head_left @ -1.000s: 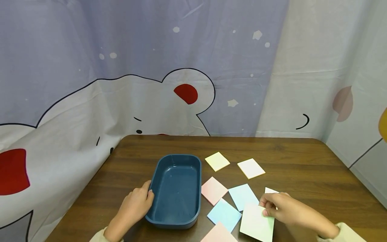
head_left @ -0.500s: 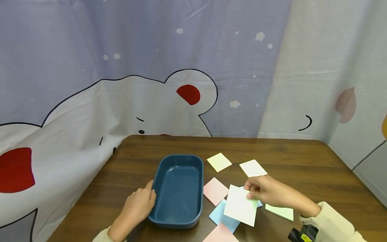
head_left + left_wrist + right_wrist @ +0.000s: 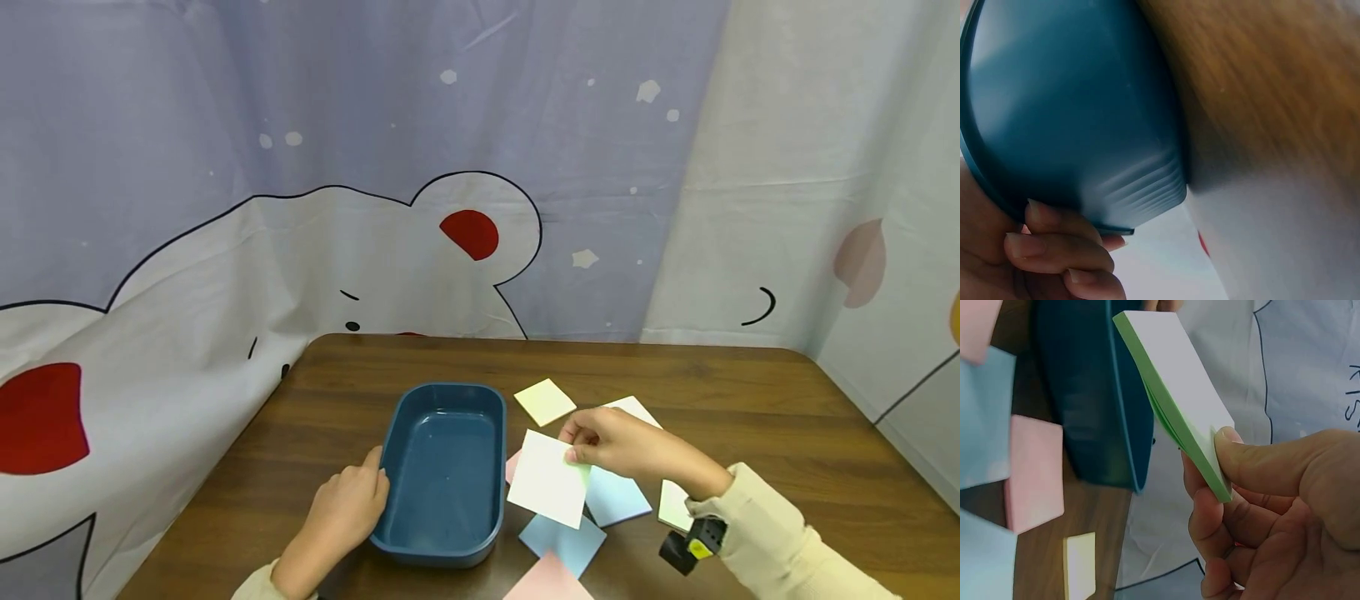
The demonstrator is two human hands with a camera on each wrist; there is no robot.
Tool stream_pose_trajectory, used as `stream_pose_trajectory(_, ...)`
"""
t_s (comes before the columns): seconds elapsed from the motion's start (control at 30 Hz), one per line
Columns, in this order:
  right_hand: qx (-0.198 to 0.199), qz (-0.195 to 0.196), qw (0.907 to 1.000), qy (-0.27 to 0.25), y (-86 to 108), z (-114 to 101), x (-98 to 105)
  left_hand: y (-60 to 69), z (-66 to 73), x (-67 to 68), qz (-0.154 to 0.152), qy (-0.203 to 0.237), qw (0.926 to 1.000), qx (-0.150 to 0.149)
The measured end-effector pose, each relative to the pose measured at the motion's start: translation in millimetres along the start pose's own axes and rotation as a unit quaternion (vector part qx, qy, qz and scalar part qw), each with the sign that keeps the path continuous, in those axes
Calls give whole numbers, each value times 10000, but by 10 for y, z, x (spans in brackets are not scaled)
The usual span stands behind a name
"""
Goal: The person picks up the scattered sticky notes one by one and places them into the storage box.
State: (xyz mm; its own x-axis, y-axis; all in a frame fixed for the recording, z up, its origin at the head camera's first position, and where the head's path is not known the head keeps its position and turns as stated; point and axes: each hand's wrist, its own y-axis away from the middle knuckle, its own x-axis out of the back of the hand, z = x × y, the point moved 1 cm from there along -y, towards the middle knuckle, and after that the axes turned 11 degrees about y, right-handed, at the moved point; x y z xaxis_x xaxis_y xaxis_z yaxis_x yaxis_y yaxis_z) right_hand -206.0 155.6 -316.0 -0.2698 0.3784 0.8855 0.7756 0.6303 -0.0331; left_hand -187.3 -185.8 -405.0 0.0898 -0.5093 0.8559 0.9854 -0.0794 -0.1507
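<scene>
A pale green sticky-note pad (image 3: 549, 478) is pinched between thumb and fingers of the right hand (image 3: 626, 446), raised just right of the blue tray (image 3: 442, 554). In the right wrist view the thumb presses the white face of the pad (image 3: 1175, 372), whose green edge shows. My left hand (image 3: 341, 508) grips the tray's left rim. The left wrist view shows its fingers (image 3: 1060, 247) curled at the tray's edge (image 3: 1072, 112). Nothing lies inside the tray.
Pads lie right of the tray: yellow (image 3: 545, 402), whitish (image 3: 635, 408), blue (image 3: 617, 497), another blue (image 3: 562, 542), pink (image 3: 549, 581) and green (image 3: 675, 506). A second pink pad (image 3: 512, 467) is mostly covered. A patterned curtain (image 3: 375, 267) hangs behind the table.
The right hand has lifted the green pad off the table's right part and carried it leftward and up towards the tray. The left hand keeps its grip on the rim.
</scene>
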Motion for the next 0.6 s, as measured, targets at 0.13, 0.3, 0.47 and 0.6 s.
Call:
stream_pose_trajectory(0.13, -96, -87, 9999, -40, -165, -65, -9, -1, 8, -7, 13, -53, 10000, -20)
stream_pose_trajectory(0.3, -61, -102, 9999, -43, -333, -117, -59, -2, 22, -7, -32, -71, 10000, -32)
stream_pose_trajectory(0.47, -172, -211, 9991, -334, -453, -188, -112, 2, 25, -5, -42, -73, 10000, -34)
stream_pose_trajectory(0.6, -213, -282, 9983, -469, -587, -262, -158, 7, 19, -4, 10, -74, 10000, -33)
